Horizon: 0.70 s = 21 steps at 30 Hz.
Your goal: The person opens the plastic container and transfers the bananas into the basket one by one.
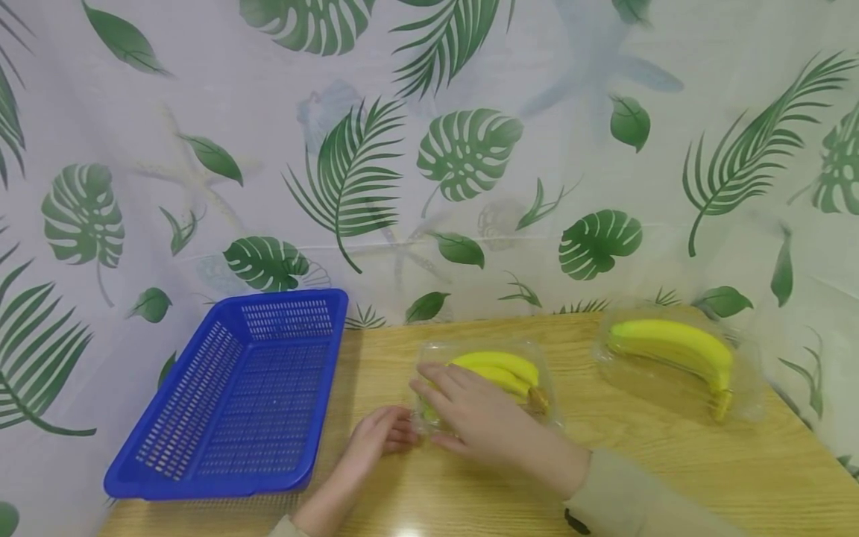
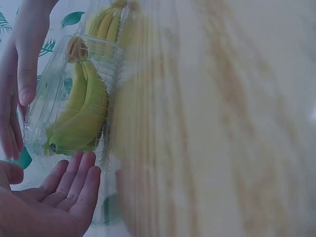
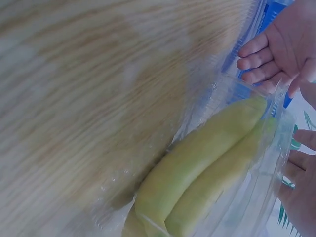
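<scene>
A transparent plastic clamshell box [image 1: 429, 349] lies on the table with a small bunch of yellow bananas [image 1: 496, 360] inside. My right hand [image 1: 476, 414] is over its left part, fingers extended; in the right wrist view those fingers [image 3: 298, 182] are beside the lid. Against the box's left end, my left hand [image 1: 379, 436] has its fingers loosely bent, palm toward the plastic. In the left wrist view the fingertips [image 2: 88, 159] are at the box's near end, and whether they touch it I cannot tell. Neither hand grips anything.
To the left stands a blue perforated plastic basket [image 1: 258, 403] with nothing in it. A second transparent box [image 1: 607, 365] holding a banana bunch [image 1: 678, 339] lies at the right. Behind the wooden table [image 1: 671, 477] hangs a leaf-patterned cloth [image 1: 429, 224].
</scene>
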### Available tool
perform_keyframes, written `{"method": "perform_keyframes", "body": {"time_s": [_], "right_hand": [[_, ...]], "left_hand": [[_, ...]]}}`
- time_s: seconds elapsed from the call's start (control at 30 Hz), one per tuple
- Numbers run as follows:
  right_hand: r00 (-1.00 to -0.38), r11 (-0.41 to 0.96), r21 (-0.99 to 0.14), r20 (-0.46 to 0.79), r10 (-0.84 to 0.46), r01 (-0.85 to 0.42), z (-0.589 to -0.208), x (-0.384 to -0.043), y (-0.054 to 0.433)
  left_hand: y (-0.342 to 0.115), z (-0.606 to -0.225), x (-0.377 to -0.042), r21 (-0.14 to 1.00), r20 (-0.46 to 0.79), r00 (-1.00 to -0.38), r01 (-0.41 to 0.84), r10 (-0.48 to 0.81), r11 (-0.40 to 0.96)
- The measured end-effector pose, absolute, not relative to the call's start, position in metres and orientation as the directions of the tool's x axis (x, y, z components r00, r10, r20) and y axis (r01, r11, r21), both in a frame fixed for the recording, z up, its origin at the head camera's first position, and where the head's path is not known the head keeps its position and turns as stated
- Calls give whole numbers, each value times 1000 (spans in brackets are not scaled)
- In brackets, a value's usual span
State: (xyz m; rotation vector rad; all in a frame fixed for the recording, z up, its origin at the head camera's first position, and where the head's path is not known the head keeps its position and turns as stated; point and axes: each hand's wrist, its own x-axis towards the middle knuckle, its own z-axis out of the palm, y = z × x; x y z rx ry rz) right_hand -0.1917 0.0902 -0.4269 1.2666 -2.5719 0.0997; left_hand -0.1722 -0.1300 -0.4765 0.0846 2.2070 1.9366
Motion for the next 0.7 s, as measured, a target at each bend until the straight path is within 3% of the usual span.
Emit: {"method": "perform_keyframes", "body": {"time_s": [0.7], "right_hand": [[-606,632,65,223,-764,-772,-436,-195,82]], "left_hand": [[-128,-475,-171,987,-138,-972,-120,188,105]]}}
